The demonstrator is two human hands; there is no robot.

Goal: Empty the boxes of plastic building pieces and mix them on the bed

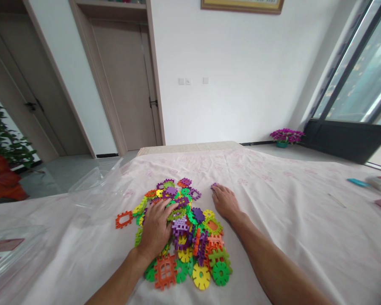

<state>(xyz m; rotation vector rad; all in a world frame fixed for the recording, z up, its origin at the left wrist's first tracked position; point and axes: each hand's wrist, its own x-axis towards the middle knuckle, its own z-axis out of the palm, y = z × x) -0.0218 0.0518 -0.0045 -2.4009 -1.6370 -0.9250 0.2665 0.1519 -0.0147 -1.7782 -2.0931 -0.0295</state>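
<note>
A pile of colourful plastic interlocking pieces lies on a pale pink bedsheet. My left hand rests flat on the left side of the pile, fingers stretched out over the pieces. My right hand lies palm down on the sheet just right of the pile, fingers extended, its fingertips touching a small purple piece. A lone orange frame piece sits apart at the pile's left.
A clear plastic bag lies at the bed's left, with another clear plastic item nearer me. Small objects rest at the far right. Beyond are doors, a potted plant, flowers and a glass door.
</note>
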